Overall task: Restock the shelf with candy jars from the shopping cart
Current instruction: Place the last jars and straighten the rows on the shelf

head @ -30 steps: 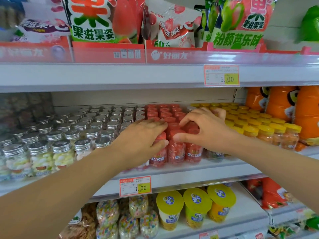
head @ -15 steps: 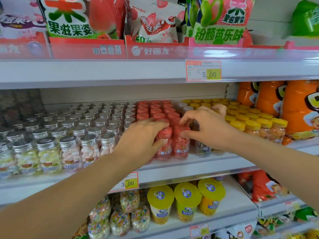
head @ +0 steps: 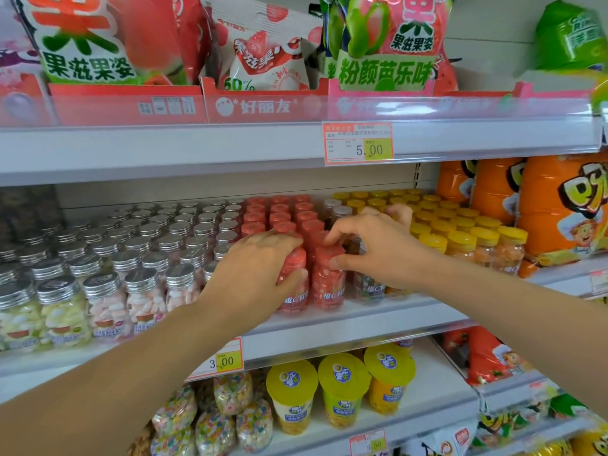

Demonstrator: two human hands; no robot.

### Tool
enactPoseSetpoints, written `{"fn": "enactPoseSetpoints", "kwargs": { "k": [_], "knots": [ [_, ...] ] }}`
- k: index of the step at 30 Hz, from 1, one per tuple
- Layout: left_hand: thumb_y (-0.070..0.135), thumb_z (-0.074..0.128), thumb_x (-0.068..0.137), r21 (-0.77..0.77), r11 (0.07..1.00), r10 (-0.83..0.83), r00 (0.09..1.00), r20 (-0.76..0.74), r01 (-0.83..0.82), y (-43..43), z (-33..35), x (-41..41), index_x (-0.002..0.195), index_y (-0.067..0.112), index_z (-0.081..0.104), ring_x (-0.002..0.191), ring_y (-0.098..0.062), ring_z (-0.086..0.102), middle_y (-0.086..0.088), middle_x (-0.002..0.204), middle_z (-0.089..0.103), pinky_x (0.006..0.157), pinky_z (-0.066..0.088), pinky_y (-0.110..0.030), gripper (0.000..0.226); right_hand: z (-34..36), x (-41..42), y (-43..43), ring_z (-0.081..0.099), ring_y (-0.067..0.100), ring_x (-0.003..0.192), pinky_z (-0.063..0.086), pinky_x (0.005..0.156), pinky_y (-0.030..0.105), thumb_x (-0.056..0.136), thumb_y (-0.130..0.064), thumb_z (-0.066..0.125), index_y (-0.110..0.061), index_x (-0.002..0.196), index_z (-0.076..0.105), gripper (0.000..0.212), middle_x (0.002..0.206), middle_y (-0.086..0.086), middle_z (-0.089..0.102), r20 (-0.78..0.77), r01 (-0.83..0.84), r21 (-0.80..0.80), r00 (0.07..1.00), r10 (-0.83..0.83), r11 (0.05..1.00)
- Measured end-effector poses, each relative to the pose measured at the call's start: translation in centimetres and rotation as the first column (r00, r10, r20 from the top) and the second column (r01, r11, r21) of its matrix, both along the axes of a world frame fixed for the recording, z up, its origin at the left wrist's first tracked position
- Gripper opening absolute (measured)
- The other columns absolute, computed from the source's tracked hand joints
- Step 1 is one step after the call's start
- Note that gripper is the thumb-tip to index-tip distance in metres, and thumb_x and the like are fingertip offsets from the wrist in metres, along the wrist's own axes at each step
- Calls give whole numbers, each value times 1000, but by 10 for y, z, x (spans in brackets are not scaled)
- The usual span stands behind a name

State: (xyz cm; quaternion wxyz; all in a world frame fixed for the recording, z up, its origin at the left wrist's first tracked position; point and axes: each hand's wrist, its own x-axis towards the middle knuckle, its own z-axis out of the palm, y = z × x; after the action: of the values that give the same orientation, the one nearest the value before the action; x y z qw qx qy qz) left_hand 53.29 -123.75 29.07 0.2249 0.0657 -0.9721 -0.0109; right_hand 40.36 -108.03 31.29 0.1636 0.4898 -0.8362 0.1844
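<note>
Gripping red jars (head: 327, 289) labelled perhaps "维C软": left hand (head: 258, 274), right hand (head: 375, 248).

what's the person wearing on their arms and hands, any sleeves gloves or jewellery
Nothing that shows. The left forearm and right forearm are bare as far as the frame reaches, with no sleeve edge in view. The left hand and right hand have no gloves, and no ring, watch or bracelet is visible on either.
</note>
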Motion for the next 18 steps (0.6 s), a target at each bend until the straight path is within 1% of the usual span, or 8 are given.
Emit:
{"fn": "enactPoseSetpoints", "kwargs": {
  "k": [3, 6, 9, 11, 13, 14, 16, 18],
  "knots": [
    [56, 32, 81, -23, 1000, 9, 1000, 27, -9, 0, 0, -3, 138, 23, 49, 128, -17, 47, 5, 138, 53, 107, 33, -31, 68, 0, -3, -4, 40, 7, 109, 10, 89, 32, 80, -54, 68, -41, 104, 63, 27, 102, -14, 60, -30, 3, 1, 1000, -3, 1000],
    [65, 16, 76, -34, 999, 0, 1000, 31, 1, 0, 2, -4, 137, 23, 49, 125, -17, 48, 5, 137, 55, 106, 35, -32, 81, 2, -7, -3, 45, 4, 109, 13, 89, 33, 77, -60, 66, -42, 103, 65, 31, 103, -19, 63, -6, -1, -2, 1000, 1, 1000],
    [60, 14, 83, -60, 998, 15, 1000, 8, -14, -2, 5, -5, 127, 21, 52, 116, -19, 52, 2, 126, 60, 97, 35, -32, 71, 8, -12, 2, 50, -1, 106, 17, 91, 35, 82, -64, 57, -42, 103, 67, 32, 98, -24, 65, 64, 10, -109, 998, -3, 994],
    [54, 12, 87, -75, 996, 53, 998, 25, -51, -3, 8, -6, 128, 20, 50, 118, -20, 49, -1, 128, 58, 97, 33, -32, 65, 12, -16, 4, 51, 1, 109, 18, 100, 39, 90, -56, 51, -40, 110, 66, 29, 102, -22, 66, 80, 54, -132, 996, -43, 990],
    [52, 10, 92, -92, 992, 90, 993, 79, -82, -2, 7, -8, 136, 20, 45, 126, -19, 44, -2, 137, 53, 104, 29, -31, 65, 13, -18, 3, 51, 5, 113, 16, 107, 42, 97, -48, 44, -40, 117, 64, 30, 107, -19, 67, 52, 81, -49, 996, -78, 995],
    [51, 9, 93, -96, 992, 90, 992, 90, -81, -2, 6, -8, 136, 20, 45, 127, -19, 44, -1, 139, 52, 105, 29, -31, 64, 12, -18, 3, 51, 7, 111, 15, 109, 42, 98, -45, 42, -40, 118, 64, 30, 103, -19, 67, 37, 79, -12, 996, -79, 997],
    [55, 2, 87, -97, 994, 65, 996, 65, -59, -2, 6, -7, 134, 22, 47, 125, -17, 46, 1, 138, 53, 106, 29, -31, 73, 12, -21, 5, 54, 8, 103, 15, 110, 41, 100, -38, 41, -39, 117, 64, 29, 82, -20, 63, 39, 77, -16, 996, -76, 997],
    [58, -5, 79, -78, 996, 55, 998, 38, -52, -2, 6, -7, 136, 23, 46, 128, -17, 44, 2, 141, 50, 107, 27, -30, 83, 13, -29, 11, 55, 12, 109, 17, 109, 39, 99, -32, 45, -37, 117, 63, 26, 91, -19, 65, 72, 90, -72, 994, -85, 993]
  ]
}}
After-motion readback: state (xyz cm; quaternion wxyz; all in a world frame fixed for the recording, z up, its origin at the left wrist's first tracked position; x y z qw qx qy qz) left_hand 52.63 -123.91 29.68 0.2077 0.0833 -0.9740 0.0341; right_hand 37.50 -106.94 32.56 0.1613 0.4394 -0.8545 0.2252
